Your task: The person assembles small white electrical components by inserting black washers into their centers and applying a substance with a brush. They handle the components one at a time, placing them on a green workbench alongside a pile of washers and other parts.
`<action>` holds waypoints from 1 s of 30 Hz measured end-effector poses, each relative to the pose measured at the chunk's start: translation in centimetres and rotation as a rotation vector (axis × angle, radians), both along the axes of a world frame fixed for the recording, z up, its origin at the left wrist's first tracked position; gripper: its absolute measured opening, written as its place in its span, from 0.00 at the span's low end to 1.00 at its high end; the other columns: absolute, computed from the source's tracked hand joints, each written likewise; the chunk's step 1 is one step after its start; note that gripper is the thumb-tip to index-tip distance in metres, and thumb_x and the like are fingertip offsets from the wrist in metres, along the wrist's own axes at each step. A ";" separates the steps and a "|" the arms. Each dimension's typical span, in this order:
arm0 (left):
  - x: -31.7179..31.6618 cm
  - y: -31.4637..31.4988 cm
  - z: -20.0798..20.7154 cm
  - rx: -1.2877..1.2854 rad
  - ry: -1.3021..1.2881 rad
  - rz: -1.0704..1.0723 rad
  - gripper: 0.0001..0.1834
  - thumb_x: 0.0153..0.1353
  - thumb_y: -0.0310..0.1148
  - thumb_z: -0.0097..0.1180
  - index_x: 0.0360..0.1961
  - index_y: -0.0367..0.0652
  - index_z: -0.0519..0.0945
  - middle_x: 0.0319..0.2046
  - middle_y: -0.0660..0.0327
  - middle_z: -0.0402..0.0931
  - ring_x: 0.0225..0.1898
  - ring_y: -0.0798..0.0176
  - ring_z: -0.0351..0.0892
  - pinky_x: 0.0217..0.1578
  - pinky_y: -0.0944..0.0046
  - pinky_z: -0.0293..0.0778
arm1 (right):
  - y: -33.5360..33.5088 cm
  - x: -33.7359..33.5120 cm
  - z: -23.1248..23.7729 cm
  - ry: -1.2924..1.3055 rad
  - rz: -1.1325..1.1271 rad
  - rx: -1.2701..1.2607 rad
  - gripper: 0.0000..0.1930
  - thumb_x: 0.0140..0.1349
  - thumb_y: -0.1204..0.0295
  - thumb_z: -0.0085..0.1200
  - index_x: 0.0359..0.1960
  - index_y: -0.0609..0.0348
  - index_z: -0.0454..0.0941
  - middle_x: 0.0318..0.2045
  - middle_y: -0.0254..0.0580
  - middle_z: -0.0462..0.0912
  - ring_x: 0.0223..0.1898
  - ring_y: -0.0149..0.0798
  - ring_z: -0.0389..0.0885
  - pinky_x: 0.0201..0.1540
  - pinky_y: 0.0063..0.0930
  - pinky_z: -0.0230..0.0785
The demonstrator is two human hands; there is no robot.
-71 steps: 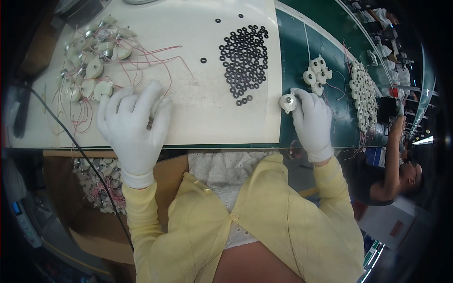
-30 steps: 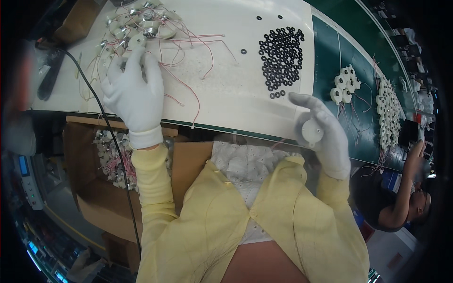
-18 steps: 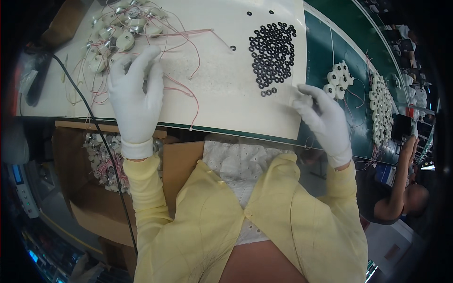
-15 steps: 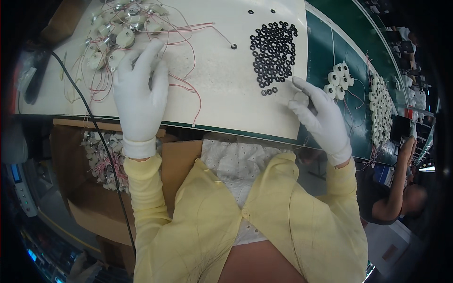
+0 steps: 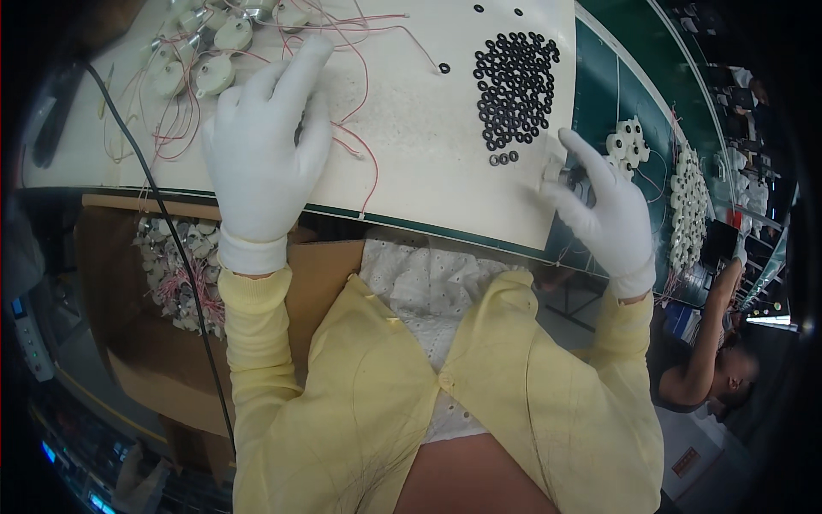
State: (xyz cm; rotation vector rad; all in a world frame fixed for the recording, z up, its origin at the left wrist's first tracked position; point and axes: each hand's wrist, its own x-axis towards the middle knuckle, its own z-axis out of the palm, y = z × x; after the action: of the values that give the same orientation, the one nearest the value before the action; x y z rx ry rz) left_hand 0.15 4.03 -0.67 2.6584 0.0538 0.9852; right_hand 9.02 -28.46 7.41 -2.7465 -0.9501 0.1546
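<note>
Both hands wear white gloves. My left hand (image 5: 265, 154) hovers above the left part of the white table sheet, fingers stretched and apart, nothing visible in it. Just beyond it lies a pile of small motors (image 5: 233, 34) with white caps and thin red and white wires. My right hand (image 5: 610, 206) is by the sheet's right edge, thumb and fingers around a small motor (image 5: 555, 171), largely hidden by the fingers. To its left is a patch of black rubber rings (image 5: 516, 90), with a single ring (image 5: 444, 68) lying apart at a wire's end.
On the green mat to the right stand a small group of white-capped motors (image 5: 629, 147) and a long row of them (image 5: 687, 201). A cardboard box (image 5: 154, 368) of motors sits below the table at left. A black cable (image 5: 163, 197) crosses the left side. Another person's arm (image 5: 717, 317) shows at far right.
The view has shifted a little. My left hand has moved slightly up and right, away from the nearest motors. The right hand has moved right with the motor, toward the green mat.
</note>
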 end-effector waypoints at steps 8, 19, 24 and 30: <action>0.0 0.3 -0.3 -0.073 -0.045 -0.007 0.27 0.53 0.28 0.62 0.58 0.53 0.80 0.33 0.61 0.80 0.27 0.54 0.74 0.30 0.55 0.71 | 0.3 0.1 -1.3 0.369 -0.013 0.305 0.19 0.65 0.74 0.60 0.57 0.67 0.77 0.36 0.38 0.85 0.32 0.28 0.81 0.38 0.20 0.73; -0.8 -0.4 0.9 -0.343 0.093 0.048 0.33 0.61 0.30 0.63 0.68 0.42 0.71 0.43 0.53 0.80 0.43 0.56 0.78 0.48 0.59 0.73 | 1.6 1.0 -1.7 0.110 0.184 0.245 0.19 0.62 0.75 0.61 0.55 0.60 0.79 0.34 0.43 0.84 0.33 0.43 0.84 0.37 0.31 0.75; -0.5 -0.1 0.4 -0.336 0.031 -0.021 0.33 0.61 0.30 0.63 0.69 0.45 0.71 0.40 0.56 0.80 0.41 0.55 0.78 0.47 0.58 0.72 | 2.5 1.3 -1.0 0.016 0.292 0.097 0.22 0.58 0.74 0.63 0.56 0.58 0.79 0.34 0.41 0.82 0.34 0.43 0.81 0.39 0.33 0.71; -0.3 -0.1 0.5 -0.042 0.121 0.095 0.33 0.56 0.32 0.63 0.66 0.51 0.74 0.31 0.59 0.77 0.31 0.53 0.75 0.34 0.54 0.72 | 2.4 1.0 0.3 -0.075 0.342 -0.062 0.15 0.58 0.66 0.63 0.48 0.49 0.80 0.26 0.34 0.80 0.30 0.43 0.80 0.34 0.38 0.67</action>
State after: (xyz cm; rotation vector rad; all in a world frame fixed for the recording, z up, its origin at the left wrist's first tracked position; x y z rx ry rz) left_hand -0.11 3.93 -0.18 2.6957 0.2272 0.8407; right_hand 10.00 -26.06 7.70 -2.6367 -1.4535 0.1399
